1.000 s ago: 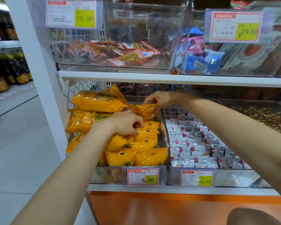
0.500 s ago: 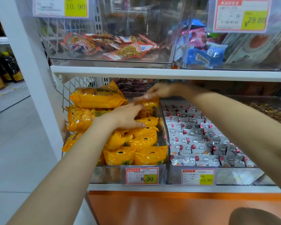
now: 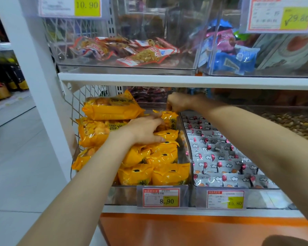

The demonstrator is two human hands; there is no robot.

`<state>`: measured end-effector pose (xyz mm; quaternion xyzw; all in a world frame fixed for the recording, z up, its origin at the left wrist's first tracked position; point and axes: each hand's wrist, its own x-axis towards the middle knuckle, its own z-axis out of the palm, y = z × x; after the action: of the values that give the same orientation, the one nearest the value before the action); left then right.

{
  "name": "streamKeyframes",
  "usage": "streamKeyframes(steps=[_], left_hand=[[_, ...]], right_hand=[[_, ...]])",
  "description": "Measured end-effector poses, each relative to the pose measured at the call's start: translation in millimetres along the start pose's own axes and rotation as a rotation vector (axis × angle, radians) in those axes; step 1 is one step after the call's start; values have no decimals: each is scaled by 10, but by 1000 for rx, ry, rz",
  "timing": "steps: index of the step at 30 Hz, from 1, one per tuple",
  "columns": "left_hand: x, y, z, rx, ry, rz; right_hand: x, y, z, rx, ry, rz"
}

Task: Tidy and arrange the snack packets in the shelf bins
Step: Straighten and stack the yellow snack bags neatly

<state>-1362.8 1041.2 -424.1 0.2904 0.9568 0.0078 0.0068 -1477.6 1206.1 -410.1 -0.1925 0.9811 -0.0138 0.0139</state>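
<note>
Lower centre of the frame, on the lower shelf (image 3: 149, 209): clear bin (image 3: 121, 195) filled with small yellow packets (image 3: 169, 174), ranked in overlapping rows from front wall to back.

Left grip (image 3: 146, 130), entering from the lower left, laid palm-down on the middle rows. Fingers nearly straight, pressing the packets, nothing enclosed.

Right grip (image 3: 176, 102), entering from the right edge, at the back of the same bin, just under the upper shelf (image 3: 167, 80). Fingers curled downward, pinching the top edge of the rear yellow packet (image 3: 169, 119). Packet upright, just beyond the left grip.

Left of the bin, against the wire mesh side (image 3: 78, 100): large yellow bags (image 3: 112, 109) stacked three high, topmost tilted.

Right of the bin: second clear bin of grey-white packets (image 3: 220, 157) printed with red balloons and clouds, in tidy rows. Far right: brown loose pieces (image 3: 292, 123), too blurred to name.

On the bin fronts: price tag 8.90 (image 3: 161, 197) and price tag 15.80 (image 3: 225, 199).

Upper centre: red-and-white packets (image 3: 132, 52) lying flat in a clear bin. Upper right: blue and pink packets (image 3: 233, 61) in the neighbouring bin.

Left edge: dark bottles (image 3: 7, 80) on another shelf. Bottom of the frame: orange base panel (image 3: 185, 228).
</note>
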Motion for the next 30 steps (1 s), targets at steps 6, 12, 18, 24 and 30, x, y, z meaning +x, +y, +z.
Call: streamKeyframes(steps=[6,12,18,24,30], left_hand=[[2,-3,-8,11,1,-9],[17,-3,-5,17,-12,-13],[104,0,0,55,-122,-28],[136,12,-3,57,-128,-32],[141,37,2,18,-145,-108]], right_hand=[[-37,98,33,196,39,-23],[-192,203,-16,393,190,-139],[-235,213,110,429,343,-137],[-293,170,119,544,337,-161],[-379,60,-84,356,5,-100]])
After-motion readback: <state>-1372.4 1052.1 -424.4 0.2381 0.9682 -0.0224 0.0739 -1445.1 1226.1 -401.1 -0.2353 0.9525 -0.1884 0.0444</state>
